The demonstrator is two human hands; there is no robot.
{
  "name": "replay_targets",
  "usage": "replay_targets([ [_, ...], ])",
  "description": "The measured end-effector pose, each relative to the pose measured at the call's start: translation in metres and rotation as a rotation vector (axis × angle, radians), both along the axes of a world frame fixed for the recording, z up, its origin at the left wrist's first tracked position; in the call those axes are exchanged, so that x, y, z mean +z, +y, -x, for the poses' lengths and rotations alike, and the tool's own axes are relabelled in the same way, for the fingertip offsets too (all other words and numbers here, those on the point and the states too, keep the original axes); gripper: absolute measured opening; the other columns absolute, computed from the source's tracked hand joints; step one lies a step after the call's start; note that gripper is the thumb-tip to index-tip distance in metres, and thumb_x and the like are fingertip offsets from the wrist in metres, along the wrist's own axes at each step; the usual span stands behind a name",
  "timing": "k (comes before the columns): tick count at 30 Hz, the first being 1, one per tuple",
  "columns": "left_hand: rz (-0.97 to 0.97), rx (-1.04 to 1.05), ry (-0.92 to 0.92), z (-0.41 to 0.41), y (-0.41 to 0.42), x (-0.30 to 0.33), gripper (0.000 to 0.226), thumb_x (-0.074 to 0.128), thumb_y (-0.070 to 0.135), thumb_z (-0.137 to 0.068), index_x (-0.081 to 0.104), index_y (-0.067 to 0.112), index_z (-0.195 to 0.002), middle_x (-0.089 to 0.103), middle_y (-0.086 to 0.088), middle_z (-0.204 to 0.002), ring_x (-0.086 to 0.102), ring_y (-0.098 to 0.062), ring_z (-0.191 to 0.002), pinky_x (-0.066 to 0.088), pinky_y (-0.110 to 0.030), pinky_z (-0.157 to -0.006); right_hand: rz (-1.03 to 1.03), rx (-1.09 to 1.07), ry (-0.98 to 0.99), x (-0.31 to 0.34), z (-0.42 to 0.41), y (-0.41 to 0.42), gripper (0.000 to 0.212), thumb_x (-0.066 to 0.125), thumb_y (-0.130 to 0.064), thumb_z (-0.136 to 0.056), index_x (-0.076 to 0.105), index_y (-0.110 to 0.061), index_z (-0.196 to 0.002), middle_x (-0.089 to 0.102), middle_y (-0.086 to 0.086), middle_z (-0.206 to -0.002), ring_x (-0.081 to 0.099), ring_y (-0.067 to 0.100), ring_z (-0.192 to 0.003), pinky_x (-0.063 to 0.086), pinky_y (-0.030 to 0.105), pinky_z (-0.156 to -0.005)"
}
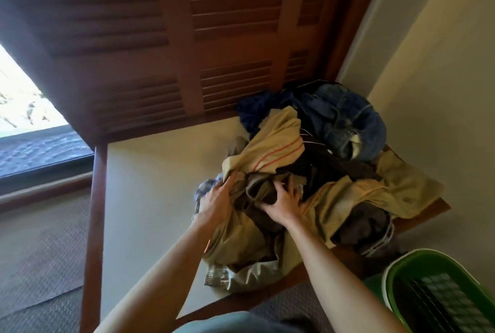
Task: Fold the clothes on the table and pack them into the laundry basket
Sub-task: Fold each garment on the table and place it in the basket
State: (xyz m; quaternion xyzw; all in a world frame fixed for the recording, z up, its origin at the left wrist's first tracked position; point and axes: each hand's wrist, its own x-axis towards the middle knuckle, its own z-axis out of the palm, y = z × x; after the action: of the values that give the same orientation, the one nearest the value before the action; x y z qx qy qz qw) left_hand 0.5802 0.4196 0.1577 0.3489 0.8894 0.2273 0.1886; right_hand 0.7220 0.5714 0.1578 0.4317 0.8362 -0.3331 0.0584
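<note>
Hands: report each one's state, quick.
Left hand: grips beige cloth.
Right hand: fingers curled into the brown garment, gripping it.

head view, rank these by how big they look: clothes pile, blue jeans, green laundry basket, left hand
1. clothes pile
2-3. blue jeans and laundry basket: about alike; the basket is cropped and nearer, so unranked
4. left hand

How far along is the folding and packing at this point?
Done: nothing visible. No folded item shows, and what shows of the basket looks empty. In hand: the right hand grips an olive garment; the left hand has its fingers in beige cloth. Left: the whole pile on the table to fold and pack.
</note>
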Motion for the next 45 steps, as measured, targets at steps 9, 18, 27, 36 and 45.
replay_targets([
  [9,0.173,0.192,0.017,0.021,-0.082,-0.028,0.071,0.047,0.011,-0.085,0.039,0.048,-0.146,0.071,-0.012,-0.108,0.068,-0.04,-0.094,0.056,-0.042,-0.071,-0.192,0.017,-0.058,-0.006,0.02,0.01,0.052,0.06,-0.016,-0.082,0.055,-0.033,-0.131,0.058,0.008,-0.134,0.052,0.034,-0.125,0.041,0.046,-0.107],
  [18,-0.117,0.145,0.221,0.034,-0.062,0.005,0.109,0.077,0.037,-0.07,0.012,0.034,-0.158,0.024,-0.006,-0.16,0.023,-0.035,-0.143,0.029,-0.052,-0.116,0.066,0.029,-0.004,0.035,0.037,0.08,0.091,0.076,-0.016,-0.078,0.022,-0.027,-0.15,0.039,0.018,-0.148,0.045,0.037,-0.132,0.045,0.047,-0.105],
  [27,0.293,0.053,0.064,0.078,0.014,-0.012,0.104,0.049,0.079,-0.08,-0.007,0.04,-0.158,0.01,-0.009,-0.168,0.014,-0.036,-0.153,0.008,-0.057,-0.121,0.065,0.36,-0.12,0.034,0.065,0.015,0.097,0.07,-0.063,-0.078,0.008,-0.052,-0.153,-0.009,0.008,-0.166,0.018,0.04,-0.149,0.029,0.056,-0.113],
  [36,0.512,0.05,-0.259,0.017,-0.083,-0.047,0.156,0.07,0.091,-0.043,-0.024,0.035,-0.155,-0.015,-0.005,-0.167,-0.01,-0.032,-0.154,-0.003,-0.059,-0.12,-0.285,0.456,-0.143,-0.026,0.06,0.006,0.084,0.066,-0.042,-0.09,0.01,-0.049,-0.152,0.0,0.01,-0.164,0.018,0.046,-0.145,0.032,0.06,-0.112],
  [45,0.296,0.248,0.071,0.016,-0.126,-0.059,0.114,0.07,0.034,-0.075,-0.006,0.025,-0.16,0.041,0.003,-0.156,0.041,-0.028,-0.137,0.032,-0.045,-0.112,-0.348,0.261,0.18,0.013,0.084,0.045,0.051,0.058,0.008,-0.081,0.058,-0.008,-0.13,0.041,0.018,-0.141,0.052,0.039,-0.121,0.046,0.039,-0.098],
])
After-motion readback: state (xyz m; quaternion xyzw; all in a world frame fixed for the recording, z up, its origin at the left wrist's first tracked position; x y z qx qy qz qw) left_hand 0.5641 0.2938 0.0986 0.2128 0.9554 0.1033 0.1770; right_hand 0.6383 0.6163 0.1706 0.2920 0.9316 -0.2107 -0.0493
